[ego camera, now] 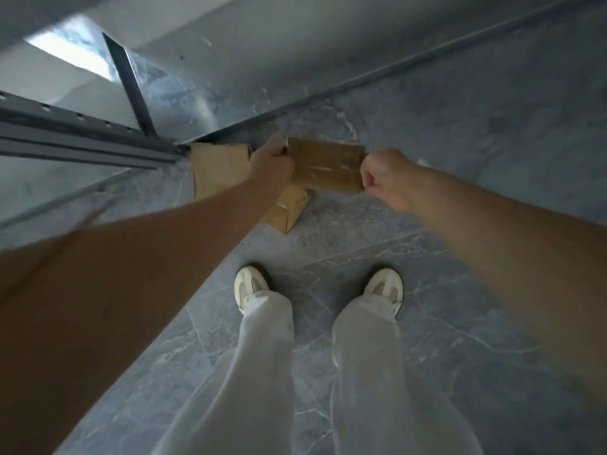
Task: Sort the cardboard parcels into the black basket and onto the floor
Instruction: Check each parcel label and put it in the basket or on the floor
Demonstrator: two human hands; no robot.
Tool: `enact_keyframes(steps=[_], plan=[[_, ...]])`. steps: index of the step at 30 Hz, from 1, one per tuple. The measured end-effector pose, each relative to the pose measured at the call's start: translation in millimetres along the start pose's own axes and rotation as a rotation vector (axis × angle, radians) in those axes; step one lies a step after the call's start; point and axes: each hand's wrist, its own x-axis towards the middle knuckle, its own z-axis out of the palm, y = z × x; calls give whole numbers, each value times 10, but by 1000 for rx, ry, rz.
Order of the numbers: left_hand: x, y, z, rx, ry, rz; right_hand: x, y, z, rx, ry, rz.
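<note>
A flat brown cardboard parcel [325,164] with clear tape across it hangs above the grey floor, held at both ends. My left hand [271,160] grips its left edge and my right hand [382,178] grips its right edge with curled fingers. Below it two more parcels lie on the floor: a pale cardboard one [218,169] against the wall corner, and a taped brown one [289,206] partly hidden by my left forearm. The black basket is out of view.
A grey metal shelf rail [82,139] juts in from the left, with a dark upright strut [129,83] behind it. The white wall meets the grey marble floor [460,142] along a skirting line. My feet in white shoes [249,287] stand just behind the parcels.
</note>
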Motion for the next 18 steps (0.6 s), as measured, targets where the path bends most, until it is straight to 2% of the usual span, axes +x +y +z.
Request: enact_keyframes(steps=[3,5,9,13,18], plan=[[-514,256,-193,-89,40,-45,-593,-245,-245,151,-99,-31],[-904,426,-347,-177,98,-83,-979,-419,-402,168,-150,-72],[-1805,757,-726,-267,119,-91,-1846,-650,-739,205,-164,-167],[-2745,1189,-1049,-254,141,12,-2821,-744,-954,201,-148,-176],[-3811,1643,-1661,-274,318,236,-4073,-1203,-1001,146,-199,-321]])
